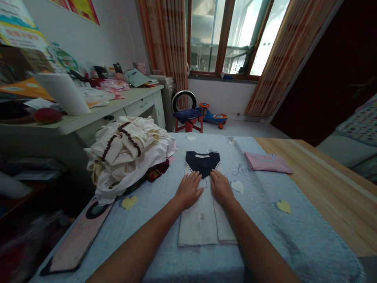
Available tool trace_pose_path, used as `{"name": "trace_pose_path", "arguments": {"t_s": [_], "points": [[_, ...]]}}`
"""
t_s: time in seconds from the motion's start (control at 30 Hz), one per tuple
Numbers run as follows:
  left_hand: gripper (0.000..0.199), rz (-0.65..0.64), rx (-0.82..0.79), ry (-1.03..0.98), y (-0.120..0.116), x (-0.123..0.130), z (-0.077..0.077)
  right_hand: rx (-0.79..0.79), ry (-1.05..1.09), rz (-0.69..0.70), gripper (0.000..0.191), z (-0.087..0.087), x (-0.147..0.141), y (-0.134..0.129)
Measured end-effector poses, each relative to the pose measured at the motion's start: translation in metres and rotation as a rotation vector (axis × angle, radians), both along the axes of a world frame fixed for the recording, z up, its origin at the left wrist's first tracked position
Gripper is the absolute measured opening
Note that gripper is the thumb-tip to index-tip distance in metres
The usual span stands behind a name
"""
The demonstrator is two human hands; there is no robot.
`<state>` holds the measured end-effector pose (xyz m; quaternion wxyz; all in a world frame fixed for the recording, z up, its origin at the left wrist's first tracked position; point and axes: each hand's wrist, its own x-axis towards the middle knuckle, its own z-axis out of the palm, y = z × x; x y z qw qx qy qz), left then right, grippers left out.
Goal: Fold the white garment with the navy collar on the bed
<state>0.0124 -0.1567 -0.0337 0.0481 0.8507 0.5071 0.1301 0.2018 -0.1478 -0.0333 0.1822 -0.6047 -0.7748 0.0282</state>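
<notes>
Left hand and right hand were held open, with palms pressed flat and side by side, just apart. Neither hand was clenched, and nothing was gripped. Both rested on a folded white garment, with the fingertips angled inward and lying just short of its navy collar. A small tag was visible on the white cloth, below the hands. The garment was laid straight on a pale blue cover, with its folded edges running lengthwise.

To the left of the garment, a heap of cream clothes with brown trim was piled on the cover, and a dark patterned cloth was tucked against its edge. To the right, a folded pink garment was placed near the cover's far side. Yellow heart patches were sewn onto the cover. A wooden tabletop was seen beside it on the right.

Beyond the heap, a white desk was loaded with papers, a white roll and a red round object. A red stool and a blue ride-on toy stood on the floor under a curtained window.
</notes>
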Motion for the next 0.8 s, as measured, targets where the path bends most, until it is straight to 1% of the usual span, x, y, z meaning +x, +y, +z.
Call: {"name": "trace_pose_path", "arguments": {"t_s": [0.2, 0.37, 0.47, 0.67, 0.8], "points": [[0.047, 0.008, 0.021, -0.019, 0.013, 0.007, 0.006, 0.016, 0.013, -0.006, 0.042, -0.001, 0.0, 0.002], [0.049, -0.037, 0.028, 0.001, 0.028, 0.016, 0.004, 0.025, 0.01, -0.005, 0.04, -0.002, 0.0, 0.002], [0.05, -0.052, 0.013, 0.013, 0.034, 0.019, 0.003, 0.031, 0.014, -0.007, 0.04, -0.002, -0.001, 0.001], [0.052, 0.0, -0.039, 0.04, 0.036, 0.028, 0.009, 0.051, 0.028, 0.002, 0.04, -0.002, -0.001, 0.001], [0.05, 0.047, 0.005, 0.028, 0.034, 0.034, 0.008, 0.044, 0.033, 0.001, 0.041, -0.004, 0.0, 0.001]]}}
